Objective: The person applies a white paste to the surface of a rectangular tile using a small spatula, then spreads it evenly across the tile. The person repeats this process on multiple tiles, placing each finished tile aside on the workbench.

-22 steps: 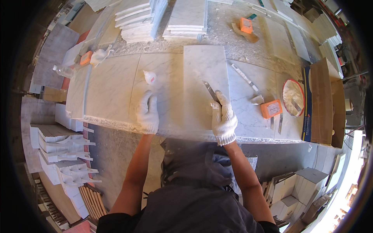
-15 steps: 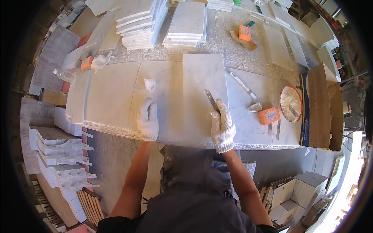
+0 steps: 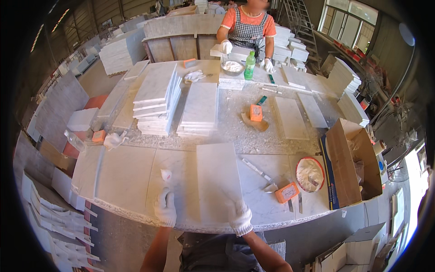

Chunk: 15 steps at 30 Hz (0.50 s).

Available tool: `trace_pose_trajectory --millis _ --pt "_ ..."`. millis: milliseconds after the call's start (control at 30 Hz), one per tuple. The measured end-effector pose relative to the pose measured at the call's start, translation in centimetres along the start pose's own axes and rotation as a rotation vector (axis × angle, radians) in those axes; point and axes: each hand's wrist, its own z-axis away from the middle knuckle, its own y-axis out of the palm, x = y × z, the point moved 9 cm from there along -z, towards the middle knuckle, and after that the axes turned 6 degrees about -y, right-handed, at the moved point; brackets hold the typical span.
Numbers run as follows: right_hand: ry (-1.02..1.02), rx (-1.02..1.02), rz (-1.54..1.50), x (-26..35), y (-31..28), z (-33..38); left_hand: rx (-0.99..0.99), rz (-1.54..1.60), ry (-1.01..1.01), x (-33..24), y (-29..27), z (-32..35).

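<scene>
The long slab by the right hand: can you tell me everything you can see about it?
The slab is a long, flat rectangle, pale grey-white with faint darker marks, and looks like marble. Its edges look straight and its far corners square. It lies flat on the table, one short end pointing away from the person. Its near end looks hazy. The right hand, in a white glove, is at its near right corner; whether they touch is hard to tell.

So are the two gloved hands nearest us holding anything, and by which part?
The left hand shows nothing in its grip. The right hand is too blurred to tell if it holds anything.
</scene>
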Motion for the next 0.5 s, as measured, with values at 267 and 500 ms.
trace_pose_trajectory --millis 267,500 --pt "0.041 -0.022 -0.03 -0.7 0.3 0.4 0.02 0.034 -0.052 0.7 0.2 0.3" --pt "0.051 -0.041 -0.069 -0.8 -0.2 0.5 0.037 0.033 -0.063 -1.1 0.1 0.6"
